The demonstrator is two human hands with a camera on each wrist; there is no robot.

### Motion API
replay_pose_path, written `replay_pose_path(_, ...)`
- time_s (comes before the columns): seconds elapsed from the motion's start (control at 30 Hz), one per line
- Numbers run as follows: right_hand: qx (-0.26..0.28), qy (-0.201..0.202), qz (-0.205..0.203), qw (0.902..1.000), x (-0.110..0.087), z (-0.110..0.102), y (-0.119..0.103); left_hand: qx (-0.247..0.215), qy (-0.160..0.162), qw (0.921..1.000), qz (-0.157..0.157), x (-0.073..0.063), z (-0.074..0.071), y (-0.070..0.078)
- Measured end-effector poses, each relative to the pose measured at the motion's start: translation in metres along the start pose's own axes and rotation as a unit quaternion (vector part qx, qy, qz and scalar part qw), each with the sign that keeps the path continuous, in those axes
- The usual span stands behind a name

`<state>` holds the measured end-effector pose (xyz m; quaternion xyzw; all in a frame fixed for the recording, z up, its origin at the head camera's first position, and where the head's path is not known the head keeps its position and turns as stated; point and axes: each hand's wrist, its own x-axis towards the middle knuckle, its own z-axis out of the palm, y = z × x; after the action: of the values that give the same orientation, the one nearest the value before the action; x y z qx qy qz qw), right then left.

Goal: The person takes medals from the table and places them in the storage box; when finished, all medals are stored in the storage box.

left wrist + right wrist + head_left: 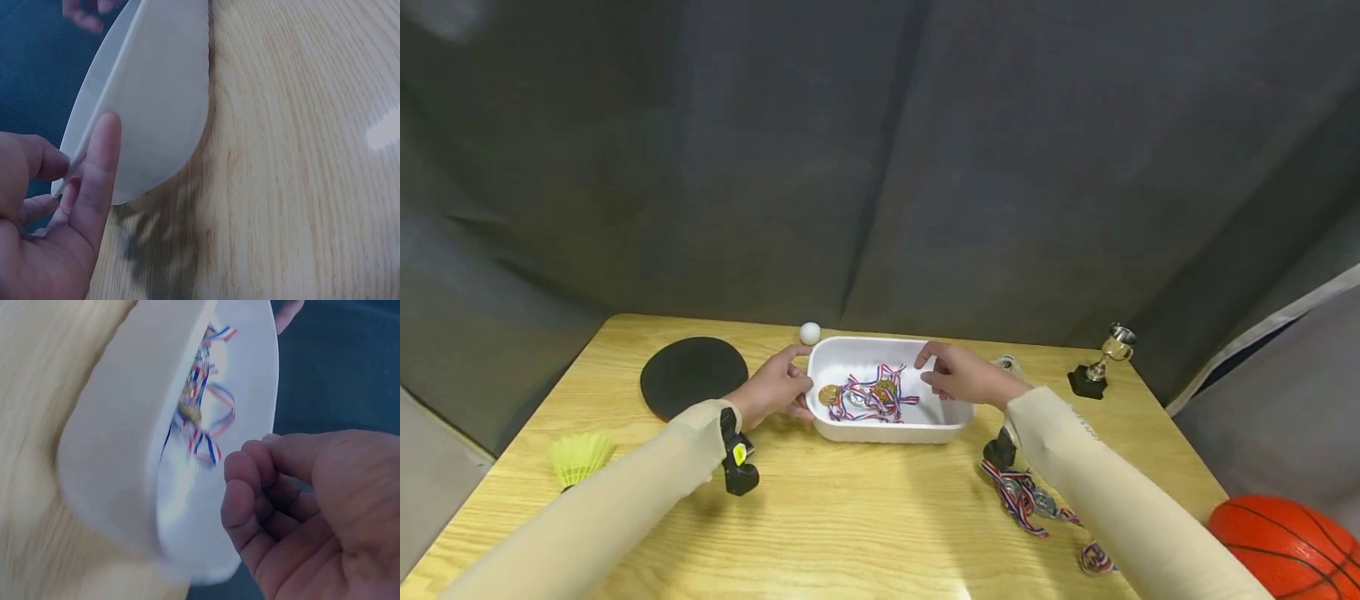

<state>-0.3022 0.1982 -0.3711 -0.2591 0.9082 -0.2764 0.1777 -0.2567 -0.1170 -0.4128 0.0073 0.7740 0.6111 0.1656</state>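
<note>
Clearly, the left hand (775, 386) pinches one tray (880, 432) while the right hand (962, 373), loosely curled and empty, hovers above three discernible medals (886, 390), their tangled ribbons (909, 400) uncountable.

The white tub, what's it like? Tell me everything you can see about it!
The white tub is a long box, open on top, with rounded corners and a smooth, shiny inside; it looks like plastic. It sits on the wooden table, near the far edge. Medals with striped ribbons lie inside, mostly toward its left and middle. The left hand grips its left end. The right hand is at its right end; whether it touches is unclear.
</note>
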Motion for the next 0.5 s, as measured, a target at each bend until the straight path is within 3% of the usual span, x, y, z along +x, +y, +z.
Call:
replay_pose_path(0.2,-0.014,0.011,-0.002,0.9998,-0.041,-0.018,0.013,0.007,0.004,1.0,-0.002,-0.001,-0.002,0.002)
replay_pose_path(0.5,0.007,-0.048,0.0,0.9988,-0.105,-0.014,0.043,0.008,0.007,0.9999,-0.009,-0.001,0.002,0.003)
